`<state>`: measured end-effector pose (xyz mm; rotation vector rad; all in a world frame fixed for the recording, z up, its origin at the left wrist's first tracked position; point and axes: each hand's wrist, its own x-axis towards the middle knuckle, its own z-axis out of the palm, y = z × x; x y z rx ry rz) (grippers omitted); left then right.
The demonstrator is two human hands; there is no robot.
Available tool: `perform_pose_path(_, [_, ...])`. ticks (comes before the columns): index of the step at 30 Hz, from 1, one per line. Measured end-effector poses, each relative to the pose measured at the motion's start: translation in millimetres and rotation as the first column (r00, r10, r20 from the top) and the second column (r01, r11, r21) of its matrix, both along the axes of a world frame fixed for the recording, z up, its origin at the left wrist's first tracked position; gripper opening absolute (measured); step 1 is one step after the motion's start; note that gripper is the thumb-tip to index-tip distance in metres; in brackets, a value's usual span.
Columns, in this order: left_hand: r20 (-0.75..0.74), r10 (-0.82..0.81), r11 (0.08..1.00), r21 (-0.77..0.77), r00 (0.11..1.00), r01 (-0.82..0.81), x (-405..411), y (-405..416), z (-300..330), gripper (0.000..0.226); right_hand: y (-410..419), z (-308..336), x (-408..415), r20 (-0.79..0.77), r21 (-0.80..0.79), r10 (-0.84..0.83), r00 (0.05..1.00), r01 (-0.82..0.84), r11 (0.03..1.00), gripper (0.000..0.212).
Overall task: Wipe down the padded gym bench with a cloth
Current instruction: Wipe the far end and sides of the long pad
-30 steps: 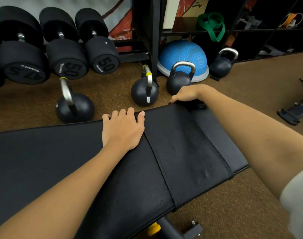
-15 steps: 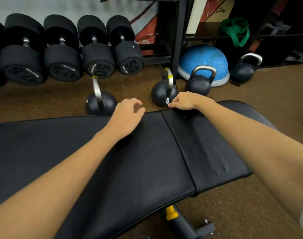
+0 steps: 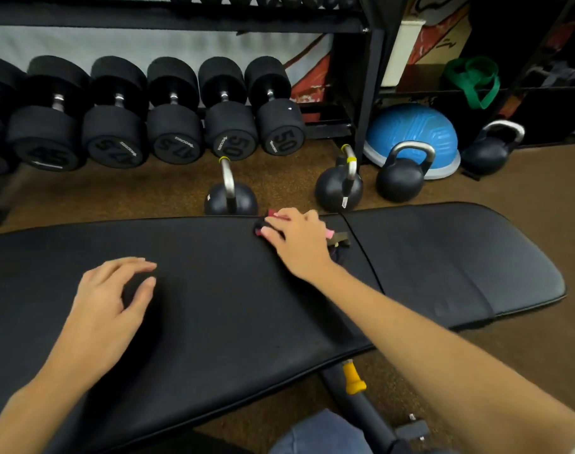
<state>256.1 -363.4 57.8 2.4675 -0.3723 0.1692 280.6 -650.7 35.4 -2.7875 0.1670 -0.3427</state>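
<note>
The black padded gym bench (image 3: 214, 322) runs across the frame, with a seam between its long pad and the shorter seat pad (image 3: 443, 263) on the right. My right hand (image 3: 296, 240) presses down on a small dark cloth with pink and olive edges (image 3: 337, 239) near the bench's far edge, just left of the seam. Most of the cloth is hidden under the palm. My left hand (image 3: 112, 306) hovers low over the long pad at the left, fingers curled and apart, holding nothing.
Three black kettlebells (image 3: 230, 198) (image 3: 338, 188) (image 3: 400, 178) stand on the brown floor just beyond the bench. A rack of black dumbbells (image 3: 168, 126) lines the back. A blue balance dome (image 3: 414, 132) sits at back right. The bench frame with a yellow knob (image 3: 353, 378) lies below.
My right hand has slid left along the far edge, from the seat pad across the seam, and the cloth now shows under it. My left hand lifted and drew back toward the near left.
</note>
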Motion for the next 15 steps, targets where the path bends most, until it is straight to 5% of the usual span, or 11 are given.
perform_pose_path(3, [0.050,0.038,0.999,-0.011,0.998,-0.037,-21.9,18.7,0.0,0.026,39.9,-11.0,-33.4,0.120,-0.055,0.166,0.979,-0.160,0.986,0.040])
perform_pose_path(8, [0.143,0.027,0.998,0.051,0.989,-0.035,-51.6,40.3,-6.4,0.026,29.7,-7.3,-55.8,0.101,-0.280,0.388,0.916,-0.348,0.895,0.048])
perform_pose_path(15, [0.265,0.054,0.986,0.135,0.963,-0.093,-85.6,63.4,-13.4,0.046,-68.0,13.3,-28.4,-0.003,-0.462,-0.166,0.986,0.146,0.875,0.048])
